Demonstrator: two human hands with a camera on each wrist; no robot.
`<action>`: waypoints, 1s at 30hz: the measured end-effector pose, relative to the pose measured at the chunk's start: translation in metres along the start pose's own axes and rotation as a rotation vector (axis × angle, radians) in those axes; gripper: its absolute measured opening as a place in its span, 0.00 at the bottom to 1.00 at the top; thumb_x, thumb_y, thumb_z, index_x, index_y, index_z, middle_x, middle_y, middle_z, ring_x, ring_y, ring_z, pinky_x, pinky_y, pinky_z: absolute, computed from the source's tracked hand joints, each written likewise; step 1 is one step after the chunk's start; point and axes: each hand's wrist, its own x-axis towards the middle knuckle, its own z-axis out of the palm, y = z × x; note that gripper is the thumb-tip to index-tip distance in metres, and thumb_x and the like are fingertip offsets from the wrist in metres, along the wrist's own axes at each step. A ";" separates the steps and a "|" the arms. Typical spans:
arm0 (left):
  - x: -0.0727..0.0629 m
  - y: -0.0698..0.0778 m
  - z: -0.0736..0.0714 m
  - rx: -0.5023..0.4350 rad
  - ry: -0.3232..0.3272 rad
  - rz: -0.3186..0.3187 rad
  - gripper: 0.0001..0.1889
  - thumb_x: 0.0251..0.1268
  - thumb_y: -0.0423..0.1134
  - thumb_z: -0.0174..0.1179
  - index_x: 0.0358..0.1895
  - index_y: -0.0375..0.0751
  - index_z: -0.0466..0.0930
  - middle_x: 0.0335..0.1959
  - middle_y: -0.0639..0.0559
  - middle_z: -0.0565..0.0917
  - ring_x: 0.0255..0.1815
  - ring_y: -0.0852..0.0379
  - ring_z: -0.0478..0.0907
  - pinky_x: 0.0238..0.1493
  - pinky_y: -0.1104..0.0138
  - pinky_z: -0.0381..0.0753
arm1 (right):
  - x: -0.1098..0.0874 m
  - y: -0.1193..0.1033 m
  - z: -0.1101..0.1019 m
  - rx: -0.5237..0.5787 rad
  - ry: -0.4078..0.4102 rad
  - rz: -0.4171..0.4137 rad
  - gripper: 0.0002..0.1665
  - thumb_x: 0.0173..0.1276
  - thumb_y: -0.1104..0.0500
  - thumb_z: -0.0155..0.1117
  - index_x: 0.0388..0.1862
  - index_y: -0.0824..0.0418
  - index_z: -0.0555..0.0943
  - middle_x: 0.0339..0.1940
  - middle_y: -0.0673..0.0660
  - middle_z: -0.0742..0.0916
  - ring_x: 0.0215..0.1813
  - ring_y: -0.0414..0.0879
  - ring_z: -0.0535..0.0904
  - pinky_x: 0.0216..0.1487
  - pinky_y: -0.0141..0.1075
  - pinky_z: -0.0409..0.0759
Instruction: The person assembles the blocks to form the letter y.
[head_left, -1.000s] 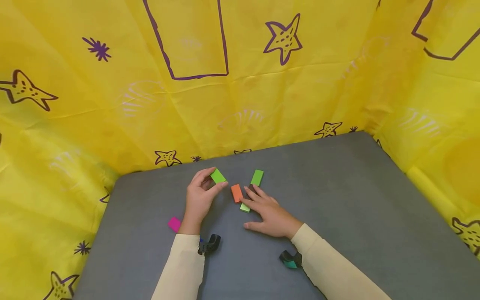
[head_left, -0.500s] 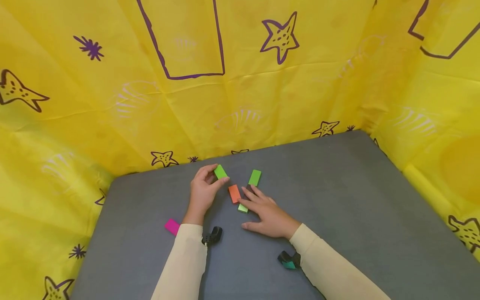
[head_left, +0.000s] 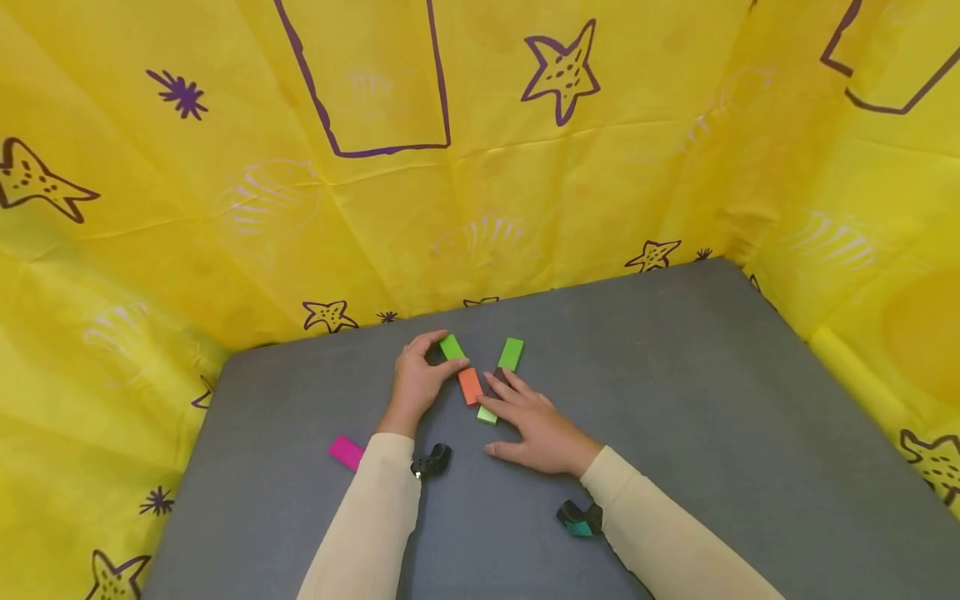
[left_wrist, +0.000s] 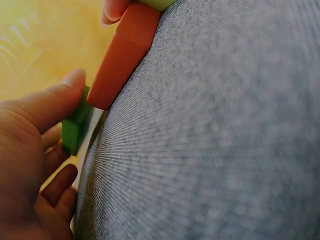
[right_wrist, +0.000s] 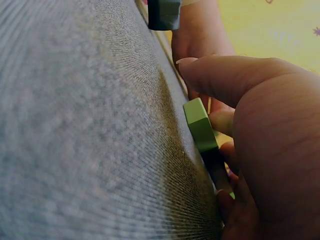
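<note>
My left hand (head_left: 418, 382) pinches a green block (head_left: 452, 347) between thumb and fingers. Its near end meets the far end of an orange block (head_left: 470, 387) in the head view; the left wrist view has the green block (left_wrist: 74, 127) right beyond the orange one (left_wrist: 122, 55). My right hand (head_left: 546, 431) lies with spread fingers over a row of blocks. In that row are a light green block (head_left: 487, 415), a dark block (head_left: 498, 375) partly under the fingers, and another green block (head_left: 512, 353). The right fingertips touch the light green block (right_wrist: 201, 127). Together the blocks form a V.
A pink block (head_left: 346, 452) lies left of my left forearm, partly covered by the sleeve. The grey table (head_left: 675, 375) meets a yellow cloth (head_left: 495, 192) with starfish drawings at the back and sides. Black camera mounts (head_left: 432, 461) sit at both wrists.
My left hand has moved right and slightly nearer with the green block, closing the gap to the orange block. The right hand has stayed in place. More of the pink block shows.
</note>
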 end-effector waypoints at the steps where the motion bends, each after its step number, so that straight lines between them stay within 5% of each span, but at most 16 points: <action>1: 0.000 -0.001 0.000 0.009 0.000 -0.004 0.35 0.66 0.47 0.81 0.74 0.41 0.81 0.73 0.44 0.80 0.80 0.42 0.68 0.82 0.46 0.52 | 0.000 0.000 0.000 -0.002 0.001 0.000 0.47 0.78 0.40 0.72 0.88 0.52 0.66 0.91 0.52 0.56 0.90 0.52 0.37 0.78 0.70 0.55; 3: 0.000 -0.002 0.001 0.015 0.012 -0.006 0.32 0.69 0.45 0.79 0.73 0.41 0.82 0.72 0.43 0.80 0.80 0.41 0.67 0.83 0.45 0.48 | 0.000 0.000 0.000 -0.006 0.003 0.000 0.47 0.78 0.41 0.73 0.88 0.53 0.66 0.91 0.52 0.56 0.90 0.52 0.37 0.78 0.70 0.55; 10: -0.001 -0.006 0.001 0.065 0.052 -0.027 0.23 0.76 0.40 0.73 0.71 0.44 0.85 0.70 0.45 0.82 0.71 0.41 0.71 0.72 0.44 0.68 | 0.001 0.000 0.000 -0.008 -0.008 0.009 0.47 0.78 0.39 0.72 0.89 0.51 0.66 0.91 0.49 0.55 0.90 0.51 0.37 0.79 0.68 0.54; 30: -0.001 -0.004 0.002 0.059 0.007 -0.026 0.25 0.70 0.44 0.78 0.69 0.45 0.87 0.68 0.46 0.84 0.65 0.43 0.71 0.68 0.47 0.71 | 0.000 -0.001 -0.002 0.000 0.003 -0.002 0.47 0.78 0.41 0.73 0.88 0.54 0.67 0.91 0.52 0.56 0.90 0.52 0.37 0.78 0.70 0.55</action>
